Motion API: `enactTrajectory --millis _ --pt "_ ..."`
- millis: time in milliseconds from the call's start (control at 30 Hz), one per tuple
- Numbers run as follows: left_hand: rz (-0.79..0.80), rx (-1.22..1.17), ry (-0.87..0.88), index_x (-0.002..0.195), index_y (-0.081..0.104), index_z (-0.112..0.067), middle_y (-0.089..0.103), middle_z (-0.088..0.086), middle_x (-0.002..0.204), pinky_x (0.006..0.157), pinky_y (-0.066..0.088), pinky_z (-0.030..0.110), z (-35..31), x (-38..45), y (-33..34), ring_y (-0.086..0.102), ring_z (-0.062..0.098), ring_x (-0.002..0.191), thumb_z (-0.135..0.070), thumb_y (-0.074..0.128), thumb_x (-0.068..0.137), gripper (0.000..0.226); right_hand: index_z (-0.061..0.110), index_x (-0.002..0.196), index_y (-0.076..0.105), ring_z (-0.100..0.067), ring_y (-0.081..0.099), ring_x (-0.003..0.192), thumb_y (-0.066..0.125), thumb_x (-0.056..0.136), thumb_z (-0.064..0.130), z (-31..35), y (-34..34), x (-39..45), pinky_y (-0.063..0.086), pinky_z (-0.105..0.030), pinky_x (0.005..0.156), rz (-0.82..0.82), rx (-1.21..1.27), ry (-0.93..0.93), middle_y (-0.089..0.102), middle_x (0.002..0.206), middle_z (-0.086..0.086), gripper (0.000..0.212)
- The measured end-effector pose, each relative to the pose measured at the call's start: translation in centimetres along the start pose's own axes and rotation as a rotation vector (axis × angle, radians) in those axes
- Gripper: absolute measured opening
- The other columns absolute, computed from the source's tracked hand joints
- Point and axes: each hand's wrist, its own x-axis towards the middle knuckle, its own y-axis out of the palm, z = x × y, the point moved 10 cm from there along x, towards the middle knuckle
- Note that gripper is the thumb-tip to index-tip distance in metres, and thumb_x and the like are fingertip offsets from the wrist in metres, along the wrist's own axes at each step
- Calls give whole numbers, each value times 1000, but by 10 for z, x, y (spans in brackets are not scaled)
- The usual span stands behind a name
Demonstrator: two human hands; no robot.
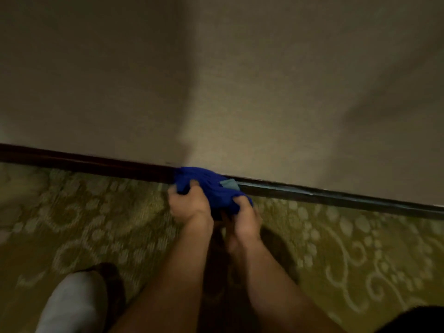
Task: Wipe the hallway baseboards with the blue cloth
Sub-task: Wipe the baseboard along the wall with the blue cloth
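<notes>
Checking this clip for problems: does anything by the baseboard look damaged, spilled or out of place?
Nothing stands out. Both hands, left and right, grip the blue cloth against the dark baseboard, which looks intact as far as the blurred frame shows.

One head-worn wide-angle camera looks steeply down and forward from above the person's forearms. It faces the wall (240,80), close in, with the baseboard (84,162) running slantwise across mid-frame and the carpet (348,248) filling the lower part. The frame is motion-blurred. The hands (213,207) sit near centre.
</notes>
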Motion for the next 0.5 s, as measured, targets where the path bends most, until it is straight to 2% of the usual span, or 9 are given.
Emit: enactTrajectory --millis 33,67,133,167,233,300,367,433,500 --pt "80 28 -38 97 65 -24 72 9 103 88 57 48 9 -8 10 68 32 96 -27 71 77 21 9 121 58 -28 66 94 62 85 9 8 -16 -2 55 -38 74 -65 36 -11 67 112 -16 36" --pt "162 45 -84 90 64 -25 72 9 100 88 57 47 17 -18 21 69 32 95 -25 74 75 18 9 124 57 -26 64 94 61 85 9 15 -30 -5 54 -37 76 -112 77 -27 66 114 -15 39" --pt "237 13 -180 83 63 -23 70 6 88 85 56 38 23 -35 32 67 26 85 -16 75 79 15 11 130 54 -26 62 102 61 87 8 27 -42 -6 52 -39 89 -137 99 -72 63 118 -14 44" --pt "208 -40 -224 82 62 -20 68 5 84 81 55 34 23 -36 31 65 24 81 -11 73 82 15 13 131 53 -26 62 106 61 88 8 31 -38 -4 51 -41 95 -113 63 -105 63 120 -13 44" --pt "76 -145 -223 82 58 -17 70 12 91 77 56 40 13 -25 18 67 33 86 -9 69 85 15 16 124 58 -24 62 108 62 89 9 31 -14 -1 50 -41 98 -22 -64 -137 65 120 -11 36" --pt "-80 -239 -127 92 59 -15 71 20 105 84 57 48 -4 -5 -6 67 40 99 -11 68 86 11 22 105 63 -21 64 103 64 88 10 19 17 -2 52 -38 94 104 -196 -98 68 113 -8 21" --pt "-132 -239 -75 104 61 -12 70 14 108 89 57 46 -14 7 -18 67 35 98 -14 67 87 18 24 95 63 -21 66 98 67 87 10 2 29 -7 54 -38 91 178 -277 -23 70 107 -7 16" --pt "-102 -177 -46 104 60 -15 69 9 105 90 56 45 -12 13 -17 67 30 95 -18 66 86 19 22 93 62 -25 67 98 68 86 11 -6 17 -9 54 -42 92 128 -275 27 69 106 -9 15" --pt "-28 -88 -46 96 57 -19 70 11 102 88 56 46 -3 0 -4 68 31 93 -20 66 85 14 16 99 61 -28 66 101 68 84 11 1 -6 -9 53 -46 94 9 -193 27 68 110 -13 17"
